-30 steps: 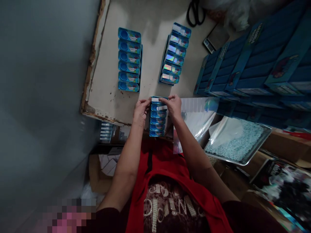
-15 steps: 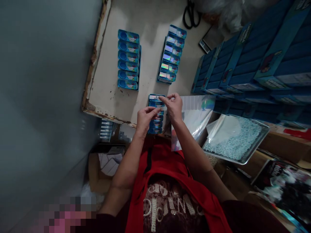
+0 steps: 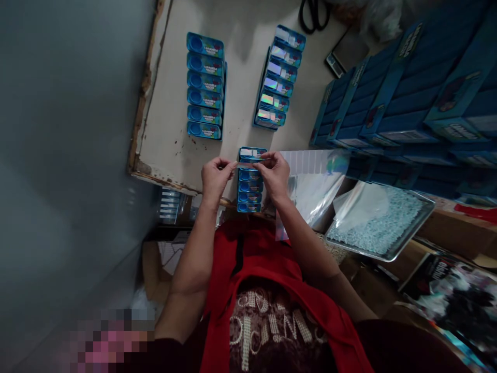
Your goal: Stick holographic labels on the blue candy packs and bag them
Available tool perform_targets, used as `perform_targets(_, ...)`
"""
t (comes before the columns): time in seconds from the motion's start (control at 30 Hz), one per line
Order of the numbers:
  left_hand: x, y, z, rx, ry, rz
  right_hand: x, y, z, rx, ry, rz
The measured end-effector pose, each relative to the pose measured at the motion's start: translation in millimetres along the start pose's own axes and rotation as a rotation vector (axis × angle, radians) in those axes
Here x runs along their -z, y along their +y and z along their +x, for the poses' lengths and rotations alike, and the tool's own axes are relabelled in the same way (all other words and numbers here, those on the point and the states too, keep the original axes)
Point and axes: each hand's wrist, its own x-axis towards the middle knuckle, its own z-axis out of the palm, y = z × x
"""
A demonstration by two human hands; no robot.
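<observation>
A thin clear sticker strip (image 3: 245, 165) is stretched between my two hands, over a row of blue tins (image 3: 249, 186) at the table's front edge. My left hand (image 3: 216, 180) pinches the strip's left end, and my right hand (image 3: 276, 176) pinches the right end. The farthest tin in this row bears a shiny sticker; the nearer ones show bare blue lids. Beside my right wrist lies a shiny sticker sheet (image 3: 316, 181), partly behind the forearm.
Two more rows stand on the white table (image 3: 240, 77): plain-lidded tins (image 3: 205, 96) and stickered tins (image 3: 277, 83). Blue boxes (image 3: 388, 114) are stacked at right. Below them is a tray of pale blue granules (image 3: 388, 223). Black scissors (image 3: 314, 18) and a small scale (image 3: 345, 54) lie behind.
My left hand has moved left, away from my right hand, and the strip now spans between them. The camera view has shifted slightly.
</observation>
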Motion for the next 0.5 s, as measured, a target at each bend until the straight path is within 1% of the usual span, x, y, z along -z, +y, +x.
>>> perform_targets(0.13, 0.5, -3, 5, 0.043, 0.0, 0.013, -3, 5, 2, 0.008, 0.028, -0.071)
perform_targets(0.23, 0.3, -5, 7, 0.04, 0.009, -0.012, -3, 7, 4, 0.035, 0.056, -0.117)
perform_targets(0.4, -1.9, -11, 13, 0.05, -0.004, -0.022, -6, 4, 6, 0.042, 0.046, -0.207)
perform_targets(0.5, -8.7, -20, 15, 0.119, -0.043, -0.12, -6, 2, 4, 0.017, 0.06, -0.238)
